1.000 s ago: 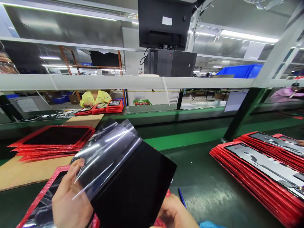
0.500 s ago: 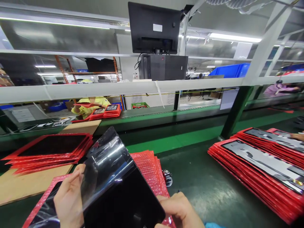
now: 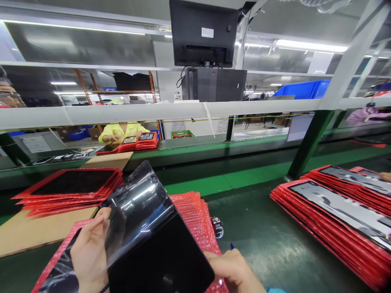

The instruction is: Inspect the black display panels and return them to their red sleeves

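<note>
A black glossy panel [image 3: 165, 260] is held tilted at the bottom centre, with a clear plastic film [image 3: 137, 207] partly peeled from its upper left part. My left hand [image 3: 90, 252] grips the panel's left edge and the film, fingers closed on them. My right hand [image 3: 233, 270] holds the panel's lower right edge, fingers curled. Under the panel lies a stack of red bubble bags [image 3: 192, 215], and a red bag with a dark panel [image 3: 58, 268] lies at the lower left.
A stack of red-bagged panels [image 3: 71, 187] rests on a cardboard sheet [image 3: 36, 228] at left. Long red-bagged panels [image 3: 339, 211] are stacked at right on the green belt [image 3: 269, 236]. A person in yellow [image 3: 120, 131] works across the line. A monitor [image 3: 204, 34] hangs overhead.
The panel came lower and closer to me, uncovering the red bubble bags behind it. The peeled film lies flatter against the panel. Both hands keep their hold.
</note>
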`<state>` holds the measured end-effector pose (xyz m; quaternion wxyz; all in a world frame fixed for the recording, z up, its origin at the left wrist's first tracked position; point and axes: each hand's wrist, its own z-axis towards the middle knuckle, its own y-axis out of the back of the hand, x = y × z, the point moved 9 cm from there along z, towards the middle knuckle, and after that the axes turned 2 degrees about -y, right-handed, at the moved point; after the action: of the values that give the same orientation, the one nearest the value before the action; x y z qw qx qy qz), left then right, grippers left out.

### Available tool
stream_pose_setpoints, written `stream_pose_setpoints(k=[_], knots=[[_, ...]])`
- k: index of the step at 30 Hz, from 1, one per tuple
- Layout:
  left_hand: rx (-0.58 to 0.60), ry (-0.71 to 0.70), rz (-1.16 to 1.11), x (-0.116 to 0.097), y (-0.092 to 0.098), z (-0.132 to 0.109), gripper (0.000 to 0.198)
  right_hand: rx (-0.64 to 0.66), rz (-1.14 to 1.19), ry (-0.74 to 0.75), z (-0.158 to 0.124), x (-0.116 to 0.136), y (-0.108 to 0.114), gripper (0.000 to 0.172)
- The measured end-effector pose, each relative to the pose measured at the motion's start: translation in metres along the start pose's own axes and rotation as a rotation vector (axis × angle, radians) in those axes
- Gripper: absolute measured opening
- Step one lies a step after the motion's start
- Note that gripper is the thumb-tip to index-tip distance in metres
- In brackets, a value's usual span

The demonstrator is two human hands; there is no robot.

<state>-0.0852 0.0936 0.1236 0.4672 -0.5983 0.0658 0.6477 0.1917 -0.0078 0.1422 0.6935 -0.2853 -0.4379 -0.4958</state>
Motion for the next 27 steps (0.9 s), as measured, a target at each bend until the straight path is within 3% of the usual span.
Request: stream_pose_setpoints(k=[5,13,17,22,27], knots=[[0.034,0.009,-0.035,0.003,-0.002,0.001,0.025,0.028,-0.099,-0.036,0.001,-0.004,-0.004,0.047],[0.143,0.056,-0.128,0.005,-0.012,0.007,0.02,0.124,-0.289,-0.13,0.005,-0.023,-0.016,0.064],[0.249,0.14,-0.135,-0.001,-0.025,-0.008,0.017,0.077,-0.387,-0.184,0.009,-0.016,-0.01,0.062],[0.518,0.459,-0.227,0.004,-0.055,-0.044,0.022,-0.006,-0.444,-0.188,0.009,-0.006,-0.003,0.059],[0.604,0.493,-0.289,0.0,-0.061,-0.057,0.021,-0.002,-0.416,-0.211,0.009,-0.006,-0.002,0.051]])
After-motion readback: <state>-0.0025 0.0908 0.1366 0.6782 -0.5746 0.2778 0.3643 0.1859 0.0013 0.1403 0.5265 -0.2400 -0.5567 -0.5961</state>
